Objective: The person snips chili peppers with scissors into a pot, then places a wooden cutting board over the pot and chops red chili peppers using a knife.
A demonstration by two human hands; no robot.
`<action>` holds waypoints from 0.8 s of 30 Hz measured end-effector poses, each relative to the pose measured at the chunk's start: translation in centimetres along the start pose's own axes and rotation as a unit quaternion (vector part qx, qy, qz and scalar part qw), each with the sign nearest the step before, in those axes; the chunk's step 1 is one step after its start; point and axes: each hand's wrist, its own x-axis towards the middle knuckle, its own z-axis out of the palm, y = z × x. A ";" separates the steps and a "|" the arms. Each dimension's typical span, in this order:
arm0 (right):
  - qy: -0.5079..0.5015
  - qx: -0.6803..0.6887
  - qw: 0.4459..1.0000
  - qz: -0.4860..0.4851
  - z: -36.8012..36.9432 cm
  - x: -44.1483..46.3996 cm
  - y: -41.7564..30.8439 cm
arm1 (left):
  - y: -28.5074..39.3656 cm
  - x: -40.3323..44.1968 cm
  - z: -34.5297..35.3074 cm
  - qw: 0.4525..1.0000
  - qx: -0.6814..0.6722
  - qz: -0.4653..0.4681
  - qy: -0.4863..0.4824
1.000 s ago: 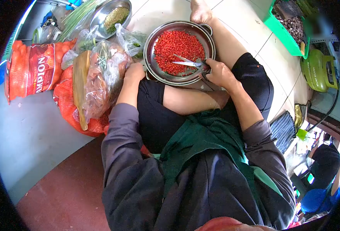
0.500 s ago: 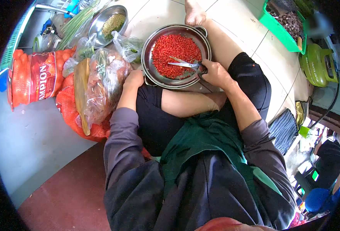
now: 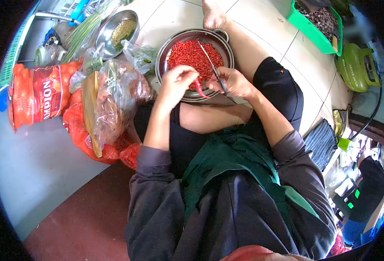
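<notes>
A round metal pot (image 3: 160,58) holds a heap of small cut red pieces (image 3: 187,55). Over its near left rim, my left hand (image 3: 179,82) is closed on a long red chili (image 3: 200,90), which hangs toward the right from the fingers. My right hand (image 3: 235,82) grips a pair of scissors (image 3: 210,58) by the handles at the pot's near right rim. The blades point up and away over the red pieces, close to each other. The scissors and the chili are near each other; whether they touch is unclear.
On the left lie a red net bag (image 3: 44,93), a plastic bag of brownish food (image 3: 115,104) and a wooden piece (image 3: 91,113). A metal bowl (image 3: 109,42) stands behind. At right are a green crate (image 3: 316,38), a green gas cylinder (image 3: 353,69) and another person (image 3: 368,187).
My left hand has moved from beside the pot to over its near rim, now with a red chili. The scissors have turned from pointing left to pointing away, and their blades have come closer together.
</notes>
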 end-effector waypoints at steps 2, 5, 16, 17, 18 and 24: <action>-0.001 0.013 0.999 0.041 -0.2 -0.3 -0.2 | 0.0 0.4 2.6 0.999 -0.024 0.011 -0.022; 0.004 0.039 0.999 0.037 -0.5 -0.4 -0.2 | 0.1 0.7 4.6 0.997 -0.078 -0.020 0.018; 0.076 -0.246 0.966 0.012 -0.8 -0.2 -0.2 | -3.4 0.5 3.5 0.950 -0.270 -0.116 0.108; 0.080 -0.294 0.953 0.005 -0.8 -0.4 -0.5 | -3.6 0.5 2.6 0.951 -0.268 -0.113 0.103; 0.081 -0.314 0.946 -0.008 -0.6 -0.7 -0.4 | -3.8 0.6 2.1 0.952 -0.264 -0.105 0.110; 0.031 -0.395 0.918 -0.018 -0.8 -0.8 0.9 | -4.5 0.4 1.3 0.952 -0.259 -0.096 0.130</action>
